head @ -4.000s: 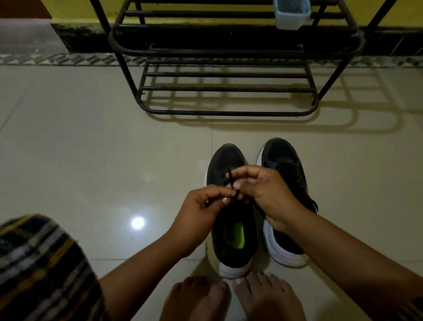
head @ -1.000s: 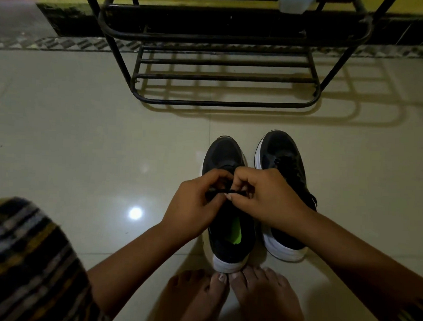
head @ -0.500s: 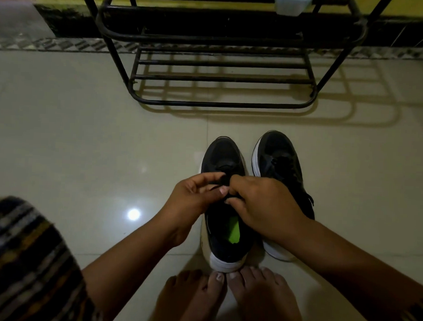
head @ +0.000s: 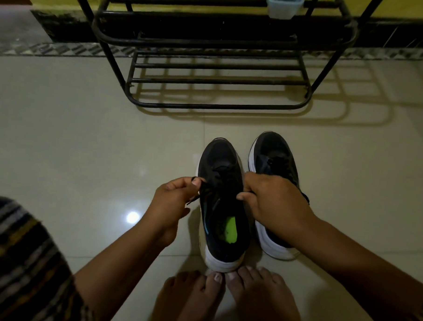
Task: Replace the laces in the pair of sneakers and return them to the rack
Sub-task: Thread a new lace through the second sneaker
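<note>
Two black sneakers with white soles stand side by side on the tiled floor, toes pointing at the rack. The left sneaker (head: pixel 221 209) has a green insole showing, and its black lace (head: pixel 205 188) crosses the tongue. My left hand (head: pixel 172 200) pinches one lace end at the shoe's left side. My right hand (head: pixel 274 202) grips the other end at its right side, covering part of the right sneaker (head: pixel 273 153), which looks laced. The lace end in my right hand is hidden by the fingers.
A black metal shoe rack (head: pixel 217 104) stands just beyond the sneakers, against a yellow wall. A pale blue plastic container (head: pixel 284 5) sits on its upper shelf. My bare feet (head: pixel 226 297) touch the left sneaker's heel. A striped cloth (head: pixel 19 261) covers my knee at lower left.
My hands, bunched together over the left sneaker's tongue a moment ago, have drawn apart to either side with the lace ends. The view has shifted slightly.
</note>
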